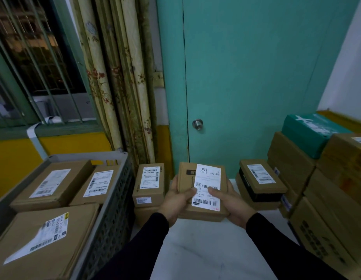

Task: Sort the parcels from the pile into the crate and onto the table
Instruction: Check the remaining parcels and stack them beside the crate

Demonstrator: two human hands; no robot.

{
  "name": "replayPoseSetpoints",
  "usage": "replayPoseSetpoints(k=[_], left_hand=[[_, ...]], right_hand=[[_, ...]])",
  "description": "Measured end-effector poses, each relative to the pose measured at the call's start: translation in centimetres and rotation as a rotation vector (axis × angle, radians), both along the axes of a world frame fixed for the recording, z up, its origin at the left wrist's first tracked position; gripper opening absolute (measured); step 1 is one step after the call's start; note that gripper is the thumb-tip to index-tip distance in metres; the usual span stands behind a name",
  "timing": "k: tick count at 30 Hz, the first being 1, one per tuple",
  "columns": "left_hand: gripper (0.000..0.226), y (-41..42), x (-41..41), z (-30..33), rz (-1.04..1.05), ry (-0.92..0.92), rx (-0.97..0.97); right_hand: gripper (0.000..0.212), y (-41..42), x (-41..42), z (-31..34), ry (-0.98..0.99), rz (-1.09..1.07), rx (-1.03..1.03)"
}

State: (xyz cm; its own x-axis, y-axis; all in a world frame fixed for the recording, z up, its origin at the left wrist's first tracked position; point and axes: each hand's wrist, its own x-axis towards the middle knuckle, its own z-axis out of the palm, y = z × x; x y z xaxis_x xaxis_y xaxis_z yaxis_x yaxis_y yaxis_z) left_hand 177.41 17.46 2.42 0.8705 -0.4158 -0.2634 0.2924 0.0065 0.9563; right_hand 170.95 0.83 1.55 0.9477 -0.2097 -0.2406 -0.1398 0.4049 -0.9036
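Though thumbs atop, hands point(206, 201) round parcel point(204, 190)

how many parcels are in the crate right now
3 show in the grey crate: far-left parcel, far-right parcel, near parcel. More may lie hidden beneath them.

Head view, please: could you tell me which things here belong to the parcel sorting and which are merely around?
Part of the job:
held parcel, gripped by left hand and right hand
crate with parcels inside
pile
table

Just around:
door
curtain
barred window
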Motion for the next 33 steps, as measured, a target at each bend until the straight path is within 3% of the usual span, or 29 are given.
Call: replayPoseSetpoints(k=[8,14,19,21,25,29,33], left_hand=[[0.059,-0.3,-0.3,0.5,0.058,-0.082,0.004],[0.062,-0.3,-0.6,0.1,0.067,-0.082,0.026],[0.06,-0.1,-0.3,0.8,0.149,0.093,-0.06],[0.055,0.2,-0.1,1.2,0.166,0.16,-0.084],[0.025,0.4,0.2,1.2,0.116,0.171,-0.064],[0.054,0.3,0.1,0.9,0.082,0.109,0.071],[0.054,0.4,0.3,1.1,0.069,0.016,0.094]], right_hand=[[0.067,-0.3,0.5,0.3,-0.036,-0.002,-0.057],[0.066,-0.5,0.2,-0.4,-0.03,0.008,-0.083],[0.074,-1.7,-0.2,-0.4,0.008,0.002,-0.215],[0.053,-1.9,-0.3,-0.4,0.016,-0.016,-0.17],[0.051,-1.6,0.0,-0.5,0.043,-0.051,0.005],[0.039,-0.9,0.5,-0.1,0.085,-0.041,0.029],[0.041,-0.8,0.8,-0.5,0.079,-0.032,0.008]])
